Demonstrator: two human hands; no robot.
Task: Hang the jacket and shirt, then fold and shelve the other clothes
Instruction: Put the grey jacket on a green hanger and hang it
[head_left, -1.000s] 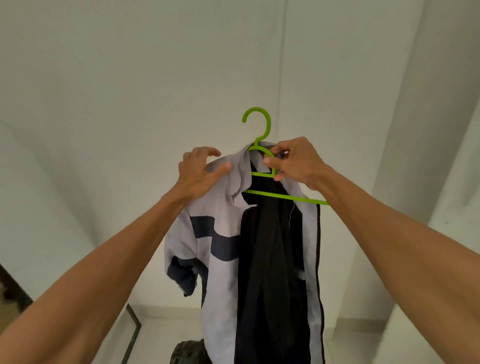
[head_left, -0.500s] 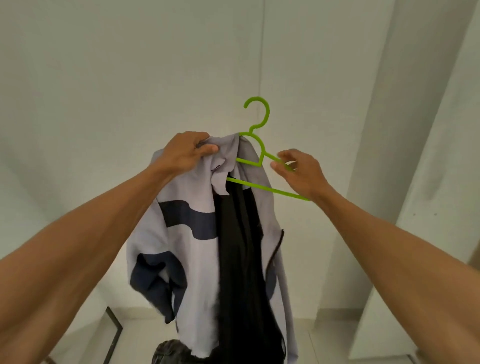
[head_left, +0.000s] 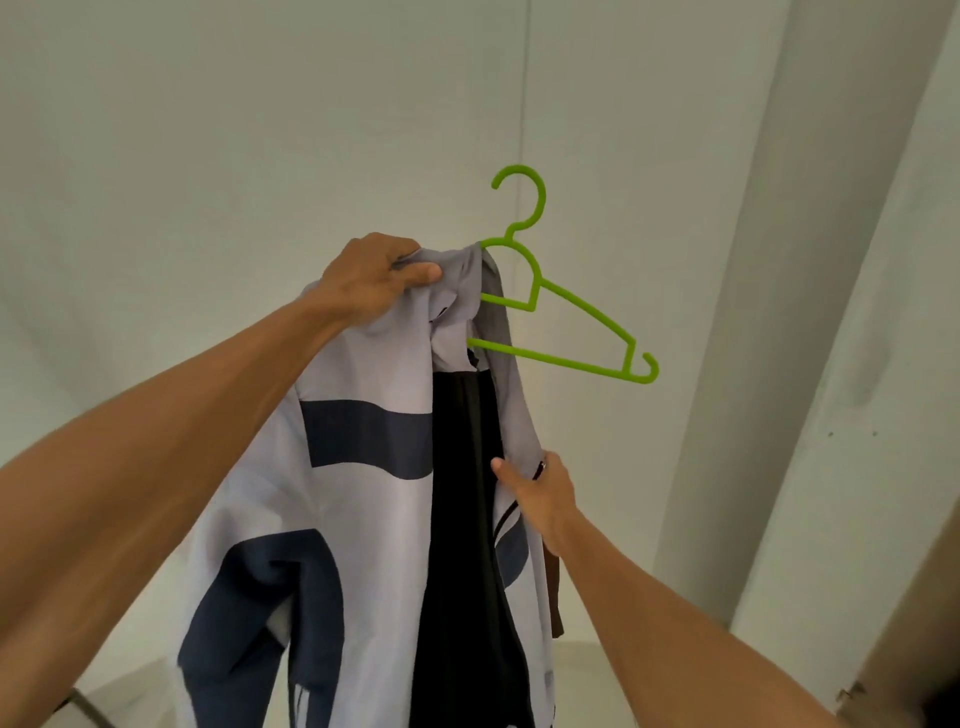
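Observation:
A light grey jacket (head_left: 363, 499) with navy patches and a black lining hangs in front of me, held up high. My left hand (head_left: 371, 283) is shut on its collar and left shoulder, where the left arm of a bright green plastic hanger (head_left: 566, 317) sits under the fabric. The hanger's right arm and hook stick out bare to the right. My right hand (head_left: 540, 491) is lower down, its fingers closed on the jacket's right front edge by the zip.
White walls fill the background, with a white column (head_left: 779, 312) at the right. A brown cardboard surface (head_left: 914, 649) shows at the lower right corner. A dark frame edge (head_left: 88, 709) is at the lower left.
My right hand has let go of the hanger and dropped to the jacket's right front edge. The jacket's right shoulder has slid off, leaving the hanger's right arm bare.

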